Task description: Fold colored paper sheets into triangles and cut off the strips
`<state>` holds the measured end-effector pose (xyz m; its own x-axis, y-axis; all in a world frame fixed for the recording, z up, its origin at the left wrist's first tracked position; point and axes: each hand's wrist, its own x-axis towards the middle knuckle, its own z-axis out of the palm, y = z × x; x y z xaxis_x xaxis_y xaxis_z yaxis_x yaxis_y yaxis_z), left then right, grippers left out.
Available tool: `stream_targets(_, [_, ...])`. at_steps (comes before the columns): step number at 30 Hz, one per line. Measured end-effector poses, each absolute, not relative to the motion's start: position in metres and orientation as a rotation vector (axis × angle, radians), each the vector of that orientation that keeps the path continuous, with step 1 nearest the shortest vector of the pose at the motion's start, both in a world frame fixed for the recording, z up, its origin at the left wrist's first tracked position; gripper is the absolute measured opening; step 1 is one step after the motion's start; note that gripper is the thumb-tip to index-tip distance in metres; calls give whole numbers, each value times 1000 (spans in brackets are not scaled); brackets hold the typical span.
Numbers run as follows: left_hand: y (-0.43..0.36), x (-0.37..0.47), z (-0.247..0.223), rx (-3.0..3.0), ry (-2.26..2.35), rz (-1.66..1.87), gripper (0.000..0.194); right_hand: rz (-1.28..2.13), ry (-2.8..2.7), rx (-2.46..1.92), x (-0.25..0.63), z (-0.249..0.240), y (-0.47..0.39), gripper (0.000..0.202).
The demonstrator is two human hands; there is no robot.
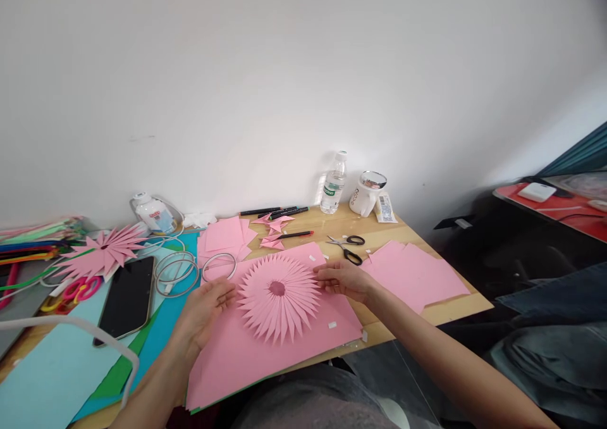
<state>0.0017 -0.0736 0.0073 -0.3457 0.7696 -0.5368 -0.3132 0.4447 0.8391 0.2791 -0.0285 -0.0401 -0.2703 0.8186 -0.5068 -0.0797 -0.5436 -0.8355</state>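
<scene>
A round pink folded-paper flower (282, 318) with many pointed pleats lies on a stack of large pink paper sheets (237, 369). Through the round opening at its centre a darker pink shows. At its left rim, my left hand (203, 305) has its fingers curled in against the points. On the opposite side my right hand (346, 279) pinches the right rim, thumb and fingers close together. The fingertips of both hands are partly hidden. Just behind the left hand lies a ring-shaped loop (219, 255) on the pink paper.
Black-handled scissors (348, 250) and more pink sheets (422, 280) lie to the right. A water bottle (334, 185) and white mug (366, 195) stand by the wall. Pens (294, 234) and pink offcuts lie behind the flower. To the left are a phone (127, 297) and a second paper flower (102, 248).
</scene>
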Motion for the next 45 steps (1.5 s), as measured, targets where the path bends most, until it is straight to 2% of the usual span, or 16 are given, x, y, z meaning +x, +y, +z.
stream_targets(5, [-70,5,5,441,1508,1164,12,1766,-1108,-1292,264,-39,-34,22])
stream_targets(12, [-73,1,-7,576,1500,1179,43,1713,-1030,-1062,242,-50,-49,35])
stream_targets(16, [-64,-1,15,725,1337,1228,47,1692,-897,-895,234,-45,-39,35])
stream_targets(21, [-47,8,55,906,1110,1510,52,1511,-818,-737,221,-13,-20,38])
stream_targets(29, [-30,22,44,883,980,1410,27,1314,-1003,-675,208,14,-8,33])
stream_targets(31, [-31,27,41,858,939,1502,24,1256,-1073,-645,211,22,-7,34])
stream_targets(35, [-33,42,44,766,833,1668,25,1205,-1153,-592,217,41,-9,48])
stream_targets(40, [-33,53,48,742,757,1713,22,1218,-1021,-611,210,45,-8,30])
stream_targets(45, [-33,56,45,757,757,1702,14,1186,-968,-672,203,42,-6,36])
